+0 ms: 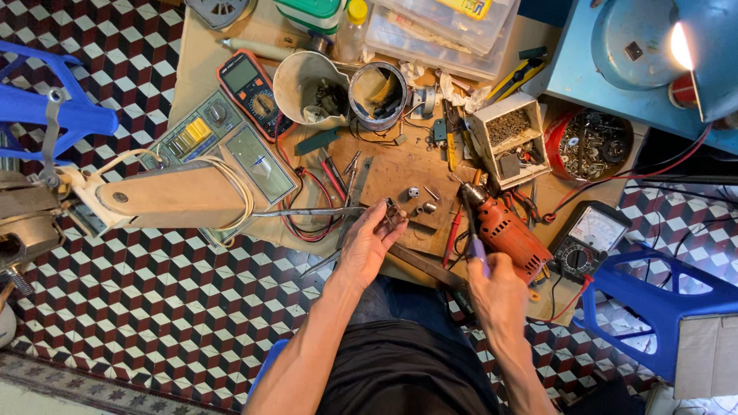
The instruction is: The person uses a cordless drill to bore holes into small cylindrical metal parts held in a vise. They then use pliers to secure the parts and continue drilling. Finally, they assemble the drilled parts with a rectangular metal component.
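Note:
My left hand [367, 244] pinches a small dark metal part [393, 211] over a brown wooden board [400, 178] on the low workbench. My right hand [498, 288] is closed around the purple handle of a thin screwdriver [470, 223] whose shaft points up toward that part. An orange electric drill [505, 233] lies just right of the screwdriver, touching the right hand. A few small metal pieces [423, 201] lie on the board beyond the fingers.
An orange multimeter [252, 91], a grey meter box [223, 150], cups with tools [311, 84], a box of screws [507, 134], a red bowl of hardware [590, 142], an analogue meter [592, 234], blue stools [661, 300] and a fan body [165, 196] crowd the bench.

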